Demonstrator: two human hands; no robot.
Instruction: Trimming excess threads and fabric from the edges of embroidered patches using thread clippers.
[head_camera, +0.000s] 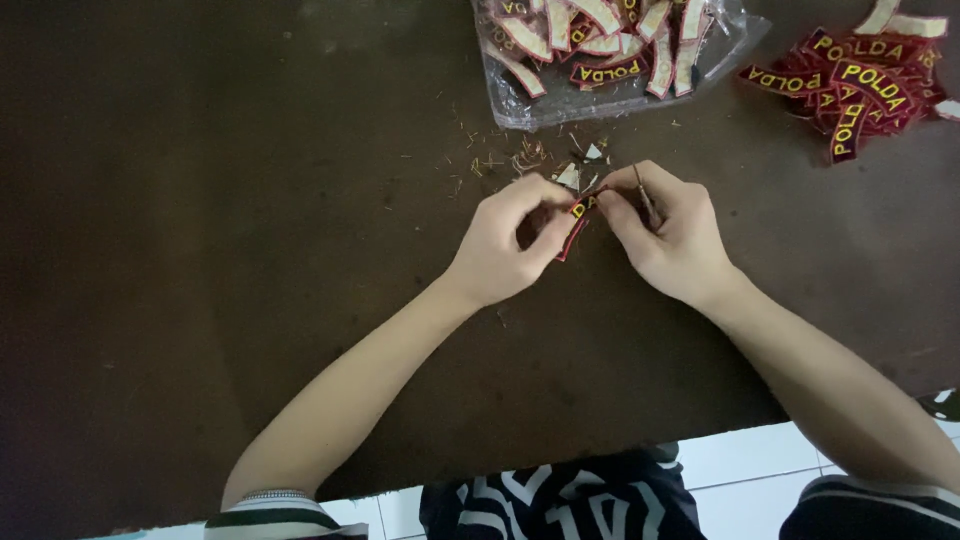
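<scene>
My left hand (505, 240) pinches a curved dark red embroidered patch (578, 222) with yellow letters, holding it just above the dark brown table (200, 250). My right hand (665, 225) grips the patch's upper end with its fingertips and also holds a small thin metal tool (645, 195) that points away from me. Both hands meet at the middle of the table. Most of the patch is hidden by my fingers.
A clear plastic bag (610, 60) with several patches lies at the top centre. A loose pile of red and yellow patches (860, 85) lies at the top right. Thread scraps and small white trimmings (530, 160) are scattered just beyond my hands. White floor tiles (740, 455) show below the table's near edge.
</scene>
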